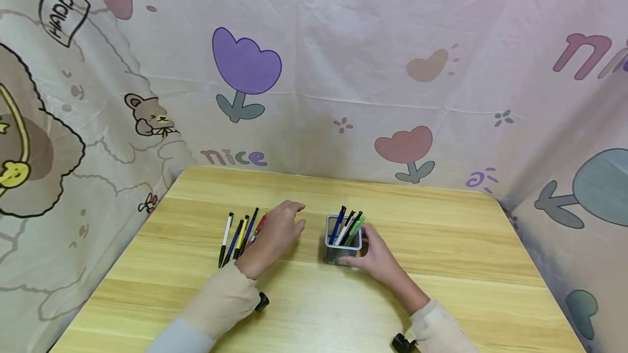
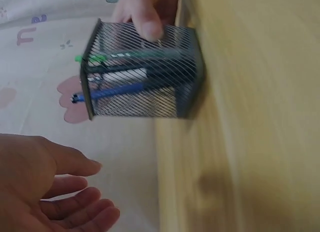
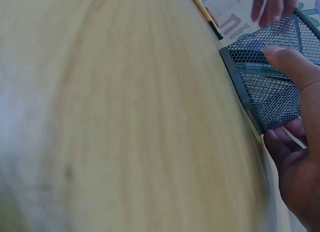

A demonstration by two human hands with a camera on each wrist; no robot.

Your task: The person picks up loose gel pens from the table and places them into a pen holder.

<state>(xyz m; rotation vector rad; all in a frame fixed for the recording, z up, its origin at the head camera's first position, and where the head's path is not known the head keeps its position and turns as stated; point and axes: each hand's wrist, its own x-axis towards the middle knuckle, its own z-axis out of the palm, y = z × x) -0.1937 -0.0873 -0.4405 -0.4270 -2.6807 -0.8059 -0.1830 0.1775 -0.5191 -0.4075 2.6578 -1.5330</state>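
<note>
My right hand [image 1: 379,256] holds a black wire-mesh pen holder [image 1: 336,255] by its right side, thumb across the near face. The holder stands upright on the table with several pens in it: a blue pen [image 1: 337,226], a white-bodied one [image 1: 344,229] and a green one [image 1: 357,227] among them. My left hand [image 1: 278,231] hangs over the table left of the holder, fingers loosely bent and holding nothing; in the left wrist view the gap between thumb and fingers is bare. Mesh covers the pens' lower parts in the right wrist view, where the thumb presses the holder [image 3: 270,104].
Left of my left hand lie several loose pens: a white-and-black pen [image 1: 226,237], a yellow one [image 1: 242,235] and a red one [image 1: 262,223], partly behind the hand. The wooden table [image 1: 441,222] ends at a printed cloth backdrop [image 1: 324,70].
</note>
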